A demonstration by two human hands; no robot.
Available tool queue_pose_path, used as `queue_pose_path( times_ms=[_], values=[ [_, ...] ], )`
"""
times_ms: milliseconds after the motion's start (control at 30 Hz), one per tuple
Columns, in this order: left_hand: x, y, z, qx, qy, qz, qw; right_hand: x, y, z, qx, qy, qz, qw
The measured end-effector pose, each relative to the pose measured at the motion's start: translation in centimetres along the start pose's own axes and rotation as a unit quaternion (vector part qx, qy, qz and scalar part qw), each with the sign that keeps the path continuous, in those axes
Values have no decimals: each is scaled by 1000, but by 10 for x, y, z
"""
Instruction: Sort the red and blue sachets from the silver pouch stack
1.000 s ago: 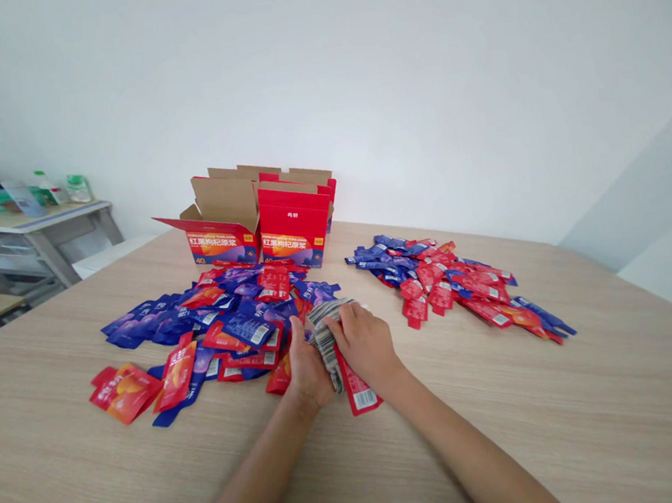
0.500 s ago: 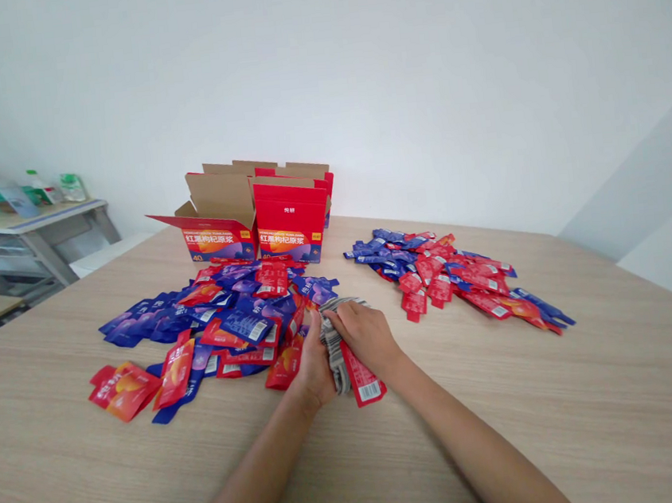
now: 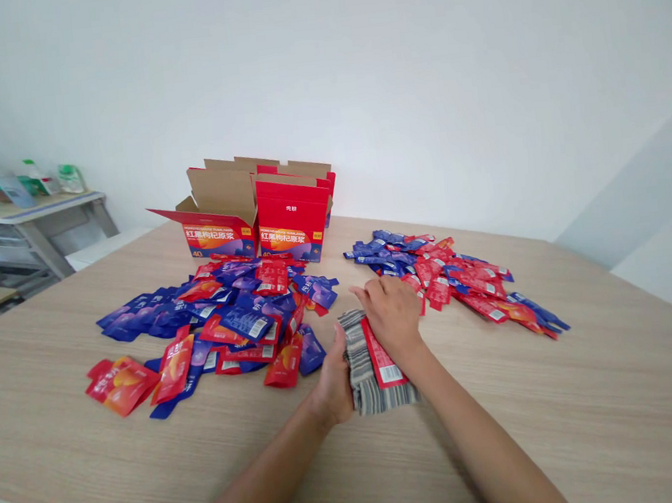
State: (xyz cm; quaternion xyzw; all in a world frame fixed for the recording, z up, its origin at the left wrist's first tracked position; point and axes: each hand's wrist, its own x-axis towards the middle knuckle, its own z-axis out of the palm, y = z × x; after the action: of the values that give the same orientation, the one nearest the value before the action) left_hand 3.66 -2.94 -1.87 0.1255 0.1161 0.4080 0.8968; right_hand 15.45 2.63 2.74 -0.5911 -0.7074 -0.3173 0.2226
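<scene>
Two things have just changed in my grip: the striped cloth [image 3: 366, 396] spreads wider than a moment ago, and it sits farther right over the worktop [image 3: 545, 413], towards its near edge. My left hand [image 3: 331, 381] pinches the cloth's left edge, thumb up; my right hand [image 3: 391, 311] covers the upper end of the red pouch [image 3: 386, 368], though I cannot tell whether its fingers close on it. The pouch lies on the cloth, barcode end bare, so I judge I have more fabric around it to work with. A blue pouch [image 3: 310, 350] lies just beside my left hand, where the left heap [image 3: 247, 321] crowds me. Behind that, cartons [image 3: 290, 216] stand open towards the worktop's far edge; the right heap [image 3: 434, 267] lies to their right.
</scene>
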Motion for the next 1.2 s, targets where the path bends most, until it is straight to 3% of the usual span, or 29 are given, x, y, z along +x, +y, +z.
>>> queue_pose_path(
  times_ms=[133,233,400,500,600,767,900,1033,1200],
  values=[
    [-1,10,6,-25,84,41,995,-5,-23,-7,41,-104,13,994],
    [-1,25,2,-59,109,84,989,-7,-36,-12,120,-181,-6,976],
    [-3,60,-14,-85,107,158,978,-9,-38,-13,277,-185,-204,921],
    [-9,74,-14,-79,87,176,977,-12,-39,-14,275,-172,-223,919],
    [-13,73,-5,-77,73,170,980,-13,-43,-15,241,-145,-195,940],
    [-10,50,8,-78,75,88,990,-11,-36,-6,217,-122,-157,956],
    [-7,42,6,-60,84,82,991,-11,-28,1,223,-156,-184,944],
    [-8,55,0,-71,76,120,987,-15,-37,-5,248,-190,-242,918],
    [-8,65,-1,-115,80,115,983,-19,-48,-24,252,-245,-212,912]
  ],
)
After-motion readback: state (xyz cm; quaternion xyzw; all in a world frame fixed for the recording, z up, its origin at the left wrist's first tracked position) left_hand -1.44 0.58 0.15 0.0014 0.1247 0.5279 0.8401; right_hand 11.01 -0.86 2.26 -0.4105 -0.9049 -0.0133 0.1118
